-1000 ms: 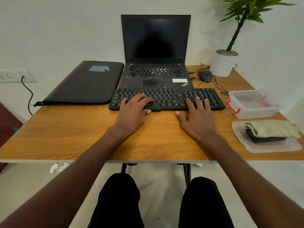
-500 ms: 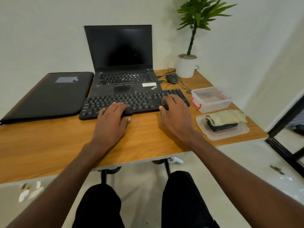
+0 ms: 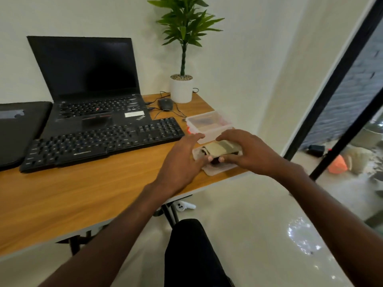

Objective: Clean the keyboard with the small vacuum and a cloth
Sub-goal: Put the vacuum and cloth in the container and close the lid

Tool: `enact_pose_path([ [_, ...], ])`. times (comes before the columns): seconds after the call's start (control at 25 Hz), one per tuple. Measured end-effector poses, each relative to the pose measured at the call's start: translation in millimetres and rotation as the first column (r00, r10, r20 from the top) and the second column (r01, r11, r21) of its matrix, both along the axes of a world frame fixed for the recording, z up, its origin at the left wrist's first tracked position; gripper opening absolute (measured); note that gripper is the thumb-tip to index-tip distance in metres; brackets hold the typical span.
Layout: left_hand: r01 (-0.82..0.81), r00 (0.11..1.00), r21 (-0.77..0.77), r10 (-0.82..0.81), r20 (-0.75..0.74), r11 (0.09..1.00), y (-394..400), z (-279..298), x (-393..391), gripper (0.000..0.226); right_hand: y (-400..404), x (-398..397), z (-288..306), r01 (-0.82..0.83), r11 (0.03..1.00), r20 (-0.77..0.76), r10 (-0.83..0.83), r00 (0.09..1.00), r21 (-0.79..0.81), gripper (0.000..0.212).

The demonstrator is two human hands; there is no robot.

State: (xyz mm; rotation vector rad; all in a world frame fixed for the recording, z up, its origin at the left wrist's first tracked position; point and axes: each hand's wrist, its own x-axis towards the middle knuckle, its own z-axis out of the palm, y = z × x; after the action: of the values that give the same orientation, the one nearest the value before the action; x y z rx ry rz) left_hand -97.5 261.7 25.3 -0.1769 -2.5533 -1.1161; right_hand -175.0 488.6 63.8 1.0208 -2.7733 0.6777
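The folded cloth [image 3: 219, 147] lies in a shallow tray [image 3: 215, 170] at the table's right edge, long axis left-right. My right hand [image 3: 246, 151] curls over it from above; my left hand [image 3: 182, 160], fingers loose, touches the tray's near-left side. The keyboard [image 3: 99, 141] waits to the left.

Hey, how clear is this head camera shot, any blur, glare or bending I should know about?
Head view: mostly sharp at the keyboard and laptop; the hands and folded cloth look slightly soft; the right edge past the black frame is smeared; a bright glare patch sits on the floor; the wide lens tilts the desk and bows straight lines.
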Motion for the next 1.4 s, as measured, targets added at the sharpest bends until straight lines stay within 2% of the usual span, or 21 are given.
enact_pose_path([
  [0.12,0.06,0.998,-0.019,-0.06,-0.01,0.998,11,-7,-13,0.062,13,-9,-16,-0.037,0.992,0.066,0.045,0.997,-0.12,0.055],
  [0.24,0.032,0.995,0.025,-0.03,-0.095,0.999,17,-12,-20,0.037,19,-17,-22,-0.021,0.977,0.059,0.034,0.998,-0.212,0.057],
  [0.32,0.007,0.99,0.088,0.005,-0.138,0.996,18,-12,-24,0.022,19,-21,-25,0.007,0.96,0.012,-0.004,1.0,-0.28,0.048],
  [0.48,-0.065,0.979,0.222,0.105,-0.172,0.973,25,-1,-36,0.016,12,-25,-15,0.094,0.904,-0.022,-0.114,0.993,-0.417,0.028],
  [0.68,-0.121,0.979,0.478,0.183,-0.085,0.87,14,35,-87,0.007,-17,-64,19,0.112,0.805,-0.01,-0.144,0.989,-0.583,0.025],
  [0.8,-0.109,0.986,0.605,0.165,-0.037,0.788,-5,53,-121,0.008,-34,-100,39,0.108,0.807,-0.012,-0.14,0.99,-0.58,0.027],
  [0.88,-0.152,0.982,0.531,0.189,-0.015,0.833,-13,55,-135,0.013,-42,-119,40,0.109,0.85,-0.019,-0.138,0.99,-0.515,0.03],
  [0.96,-0.193,0.975,0.357,0.218,-0.032,0.914,-18,49,-143,0.016,-45,-132,33,0.088,0.91,-0.028,-0.109,0.994,-0.405,0.031],
  [1.04,-0.183,0.98,0.123,0.191,-0.062,0.975,-21,38,-144,0.018,-45,-141,23,0.074,0.98,-0.101,-0.095,0.99,-0.187,0.028],
  [1.12,-0.154,0.988,-0.128,0.151,-0.029,0.98,-21,31,-144,0.015,-45,-145,18,0.098,0.993,-0.162,-0.085,0.983,0.072,0.023],
  [1.16,-0.129,0.991,-0.228,0.135,0.01,0.965,-21,29,-144,0.017,-46,-145,17,0.114,0.982,-0.146,-0.092,0.985,0.148,0.021],
  [1.28,-0.034,0.993,-0.364,0.074,0.096,0.931,-18,22,-136,0.035,-47,-137,15,0.156,0.967,-0.111,-0.136,0.984,0.203,0.021],
  [1.4,0.013,0.993,-0.463,0.044,0.112,0.886,-20,14,-127,0.066,-41,-127,3,0.162,0.977,-0.111,-0.147,0.983,0.137,0.031],
])
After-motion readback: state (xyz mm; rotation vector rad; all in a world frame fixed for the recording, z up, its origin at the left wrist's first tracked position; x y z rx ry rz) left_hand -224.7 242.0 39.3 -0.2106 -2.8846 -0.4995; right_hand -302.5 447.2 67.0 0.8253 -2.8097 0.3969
